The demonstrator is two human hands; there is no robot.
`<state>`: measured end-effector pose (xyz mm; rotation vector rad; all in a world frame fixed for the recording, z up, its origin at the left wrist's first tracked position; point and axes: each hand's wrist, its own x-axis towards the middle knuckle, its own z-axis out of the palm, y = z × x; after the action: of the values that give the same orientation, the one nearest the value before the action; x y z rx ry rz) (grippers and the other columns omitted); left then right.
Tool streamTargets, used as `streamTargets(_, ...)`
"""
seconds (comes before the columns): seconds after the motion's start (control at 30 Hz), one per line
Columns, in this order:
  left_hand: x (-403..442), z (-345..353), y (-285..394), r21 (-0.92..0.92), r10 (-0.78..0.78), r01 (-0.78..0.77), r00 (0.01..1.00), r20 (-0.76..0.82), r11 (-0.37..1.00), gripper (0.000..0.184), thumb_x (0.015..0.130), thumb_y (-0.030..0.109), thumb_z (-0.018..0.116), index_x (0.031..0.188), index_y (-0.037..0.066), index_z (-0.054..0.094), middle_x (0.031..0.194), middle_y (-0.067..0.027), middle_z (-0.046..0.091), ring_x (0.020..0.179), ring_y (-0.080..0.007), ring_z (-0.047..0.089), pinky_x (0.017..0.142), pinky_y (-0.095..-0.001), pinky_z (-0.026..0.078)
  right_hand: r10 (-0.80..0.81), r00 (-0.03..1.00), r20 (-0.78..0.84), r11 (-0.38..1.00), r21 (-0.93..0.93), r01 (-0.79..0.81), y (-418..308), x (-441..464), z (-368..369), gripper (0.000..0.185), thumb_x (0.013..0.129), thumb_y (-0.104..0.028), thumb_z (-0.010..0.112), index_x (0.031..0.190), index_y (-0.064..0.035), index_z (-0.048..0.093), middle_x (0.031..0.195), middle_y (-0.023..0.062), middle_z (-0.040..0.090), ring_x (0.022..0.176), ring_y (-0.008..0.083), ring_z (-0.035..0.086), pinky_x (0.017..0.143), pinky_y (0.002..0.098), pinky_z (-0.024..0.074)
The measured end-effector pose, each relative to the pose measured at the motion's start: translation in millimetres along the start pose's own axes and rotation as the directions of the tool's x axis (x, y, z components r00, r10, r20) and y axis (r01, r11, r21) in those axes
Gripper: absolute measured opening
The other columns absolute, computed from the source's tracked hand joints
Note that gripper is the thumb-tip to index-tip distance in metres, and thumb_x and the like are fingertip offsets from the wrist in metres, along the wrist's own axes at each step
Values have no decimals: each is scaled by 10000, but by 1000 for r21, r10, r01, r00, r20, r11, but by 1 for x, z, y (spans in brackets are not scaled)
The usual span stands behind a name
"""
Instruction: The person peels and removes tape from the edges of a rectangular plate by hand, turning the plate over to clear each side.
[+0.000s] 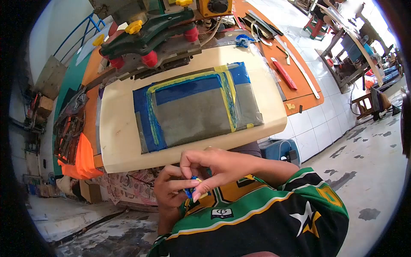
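Note:
My left hand (168, 186) and my right hand (214, 165) meet in front of my shirt, below the near edge of a cream board (205, 150). Between their closed fingers is a small crumpled blue and yellow piece (192, 185), which looks like wadded tape. On the board lies a grey rectangular sheet (192, 115) edged with blue and yellow strips, some of them wrinkled or smeared. Both hands are apart from the board.
Behind the board stands a machine with a green arm (145, 36) and yellow knobs. A red cutter-like tool (284, 74), a steel ruler (305, 76) and a blue crumpled wad (244, 40) lie on the orange table (310, 94). Orange cloth (79, 160) hangs at left.

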<state>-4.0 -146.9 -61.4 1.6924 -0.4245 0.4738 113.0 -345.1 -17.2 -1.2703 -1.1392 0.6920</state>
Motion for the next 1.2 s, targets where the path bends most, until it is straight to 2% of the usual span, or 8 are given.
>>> streamTargets(0.2,-4,9,-7,-26,93,-96,990,-105,995,214,803,252,871,955,120,798,923,-80,656,817,-197,682,721,-288,560,50,999,7,979,195,-50,7,1,12,488,890,-253,852,1108,-69,456,828,-15,553,709,71,524,601,245,391)
streamTargets(0.37,3,14,7,-76,9,-20,990,-138,997,194,794,210,879,941,120,791,928,-86,654,818,-199,688,733,-292,565,74,997,1,950,304,-71,8,1,15,500,903,-227,843,1120,-75,418,845,-16,531,730,62,505,609,233,363)
streamTargets(0.43,4,12,5,-159,-63,34,981,-182,987,190,789,194,879,938,121,787,931,-87,651,818,-198,687,734,-294,563,80,997,8,948,308,-79,9,0,13,498,905,-226,840,1119,-75,416,845,-17,527,729,62,501,610,235,362)
streamTargets(0.53,3,4,0,-4,138,-138,990,-14,990,184,792,141,872,949,118,777,934,-97,645,824,-202,687,746,-305,560,93,996,15,945,313,-93,11,-1,14,497,906,-230,840,1119,-75,419,838,-19,522,724,61,493,608,238,361)
streamTargets(0.73,-1,8,4,-38,69,-75,988,-135,996,186,789,115,855,963,139,792,943,-114,646,834,-215,685,749,-313,548,109,994,2,973,205,-107,4,-1,9,504,899,-247,845,1138,-65,440,800,-10,515,692,73,488,589,247,362)
streamTargets(1.0,12,-17,8,205,133,-167,977,169,965,271,711,87,836,969,163,803,959,-75,666,751,-207,647,658,-314,515,91,995,42,992,86,-94,5,-2,4,507,903,-243,837,1169,-50,450,801,18,565,681,104,538,584,272,397)
streamTargets(1.07,9,-19,7,219,116,-152,979,167,964,283,696,86,834,966,165,805,957,-71,665,746,-207,645,651,-311,510,102,993,67,988,106,-109,4,-2,0,536,899,-289,827,1184,-37,449,740,51,565,656,167,556,588,319,433)
streamTargets(1.2,4,-21,7,279,111,-129,991,77,952,286,660,119,824,941,168,806,946,-68,660,742,-205,643,640,-302,506,153,983,98,978,130,-165,-6,-3,-7,530,915,-270,813,1221,-33,450,757,47,569,665,153,551,587,306,425)
